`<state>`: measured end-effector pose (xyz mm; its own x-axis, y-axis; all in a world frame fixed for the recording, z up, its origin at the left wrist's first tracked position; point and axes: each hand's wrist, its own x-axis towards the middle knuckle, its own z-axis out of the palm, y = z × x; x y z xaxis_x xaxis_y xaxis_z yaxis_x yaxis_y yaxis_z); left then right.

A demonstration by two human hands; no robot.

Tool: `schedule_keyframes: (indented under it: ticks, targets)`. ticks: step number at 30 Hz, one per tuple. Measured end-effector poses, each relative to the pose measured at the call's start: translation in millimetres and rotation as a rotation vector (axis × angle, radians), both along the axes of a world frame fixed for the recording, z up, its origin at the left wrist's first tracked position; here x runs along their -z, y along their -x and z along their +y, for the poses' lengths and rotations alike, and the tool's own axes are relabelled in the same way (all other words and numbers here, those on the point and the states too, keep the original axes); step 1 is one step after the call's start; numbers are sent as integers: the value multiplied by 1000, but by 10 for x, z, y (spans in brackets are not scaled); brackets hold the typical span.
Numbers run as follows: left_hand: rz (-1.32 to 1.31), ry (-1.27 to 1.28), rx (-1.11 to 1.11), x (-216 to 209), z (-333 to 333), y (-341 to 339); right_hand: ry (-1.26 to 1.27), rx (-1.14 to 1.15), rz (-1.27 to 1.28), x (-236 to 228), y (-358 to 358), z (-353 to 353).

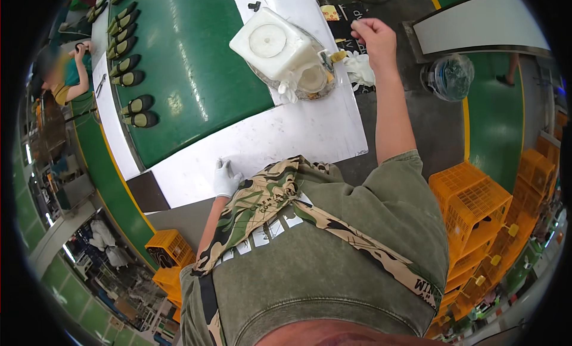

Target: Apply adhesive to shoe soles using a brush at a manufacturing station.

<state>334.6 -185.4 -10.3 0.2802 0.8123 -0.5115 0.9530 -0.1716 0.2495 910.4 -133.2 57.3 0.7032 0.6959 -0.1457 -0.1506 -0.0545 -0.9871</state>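
My left hand point(226, 179), in a white glove, rests at the near edge of the white board point(310, 131), its fingers loosely stretched and holding nothing I can see. My bare right hand point(376, 39) reaches out to the far right, past the board. Its fingers are curled together, and whatever is in the pinch, if anything, is too small to make out. Below it lies a crumpled white glove point(360, 69). On the board, left of that hand, stand a white plastic container point(269, 41) with a round lid and a cloudy round tub point(312, 79) beside it.
Dark flat shoes point(127, 79) stand in a row along the left side of the green conveyor belt point(190, 66). A co-worker point(65, 78) is across it. A plastic-lined bin point(448, 78) stands at right. Orange crates point(471, 203) are stacked at right, others point(170, 248) at lower left.
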Motion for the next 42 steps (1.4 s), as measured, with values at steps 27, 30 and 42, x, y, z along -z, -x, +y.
schedule_keyframes:
  ticks: [27,30,42]
  targets:
    - [-362,45,-81,288,630,931,468,189,-171,1062,409,-247]
    - [-339,-88,-59,355,1061,1437,388,257,-36,656,715,-439]
    - [258,-486,313,-515,3462,2318,550,168,-826,299,1743,-654]
